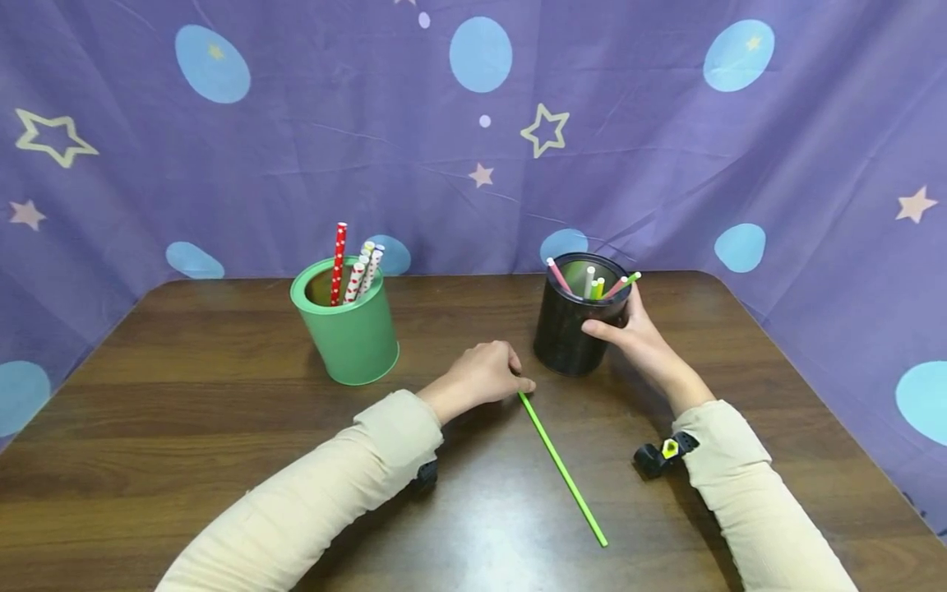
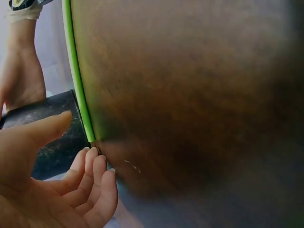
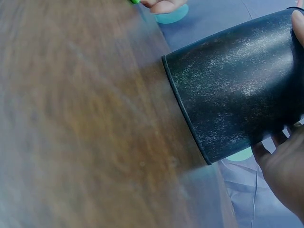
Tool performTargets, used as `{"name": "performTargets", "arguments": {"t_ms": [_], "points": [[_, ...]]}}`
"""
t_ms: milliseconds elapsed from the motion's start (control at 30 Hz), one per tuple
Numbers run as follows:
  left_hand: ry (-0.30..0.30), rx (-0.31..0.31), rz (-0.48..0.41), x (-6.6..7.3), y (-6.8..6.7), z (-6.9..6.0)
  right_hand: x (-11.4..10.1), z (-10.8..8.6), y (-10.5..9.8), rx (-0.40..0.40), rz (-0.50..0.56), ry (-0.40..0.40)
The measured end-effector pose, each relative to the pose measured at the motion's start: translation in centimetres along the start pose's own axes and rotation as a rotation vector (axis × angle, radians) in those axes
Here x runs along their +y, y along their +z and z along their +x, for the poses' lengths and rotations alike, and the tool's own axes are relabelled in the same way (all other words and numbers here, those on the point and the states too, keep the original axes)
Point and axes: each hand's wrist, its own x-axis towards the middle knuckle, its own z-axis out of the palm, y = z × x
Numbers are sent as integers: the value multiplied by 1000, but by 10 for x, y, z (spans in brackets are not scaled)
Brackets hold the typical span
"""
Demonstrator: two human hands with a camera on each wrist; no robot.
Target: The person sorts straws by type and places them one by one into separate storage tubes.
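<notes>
A long green straw [image 1: 562, 470] lies slantwise on the table. At its far end is my left hand [image 1: 484, 374]; in the left wrist view the thumb stands apart from the loosely bent fingers [image 2: 97, 178], whose tips are close to the straw's end. Whether they touch it I cannot tell. My right hand [image 1: 647, 345] grips the upper right side of an upright black can [image 1: 565, 333], thumb in front and fingers behind. Several pink, white and green straws [image 1: 598, 288] stand in that can. The right wrist view shows the can's dark, speckled side [image 3: 232, 85].
Left of the hands stands a green can [image 1: 355, 345] holding several patterned straws, among them a tall red one [image 1: 338, 263]. The brown wooden table [image 1: 185, 427] ends at a purple curtain [image 1: 414, 148] with stars and blue spots.
</notes>
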Motion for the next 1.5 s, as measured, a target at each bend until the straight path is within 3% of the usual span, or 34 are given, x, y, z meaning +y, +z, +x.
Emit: {"name": "performTargets", "arguments": {"t_ms": [300,633,767,933,1200,1500], "points": [[1,-28,37,-3,0,4,0,0,0,-4,10,3],[-34,-22,63,-14,-14,-3,0,1,-1,-4,3,1],[-29,-48,85,-12,-12,-7,0,1,-1,-5,6,-7],[-11,-34,131,-10,-6,-8,0,0,0,-5,7,-10],[-4,-8,133,-13,-10,-6,1,0,1,-5,12,-11],[14,-44,135,-13,-11,-6,2,1,0,1,4,-4]]}}
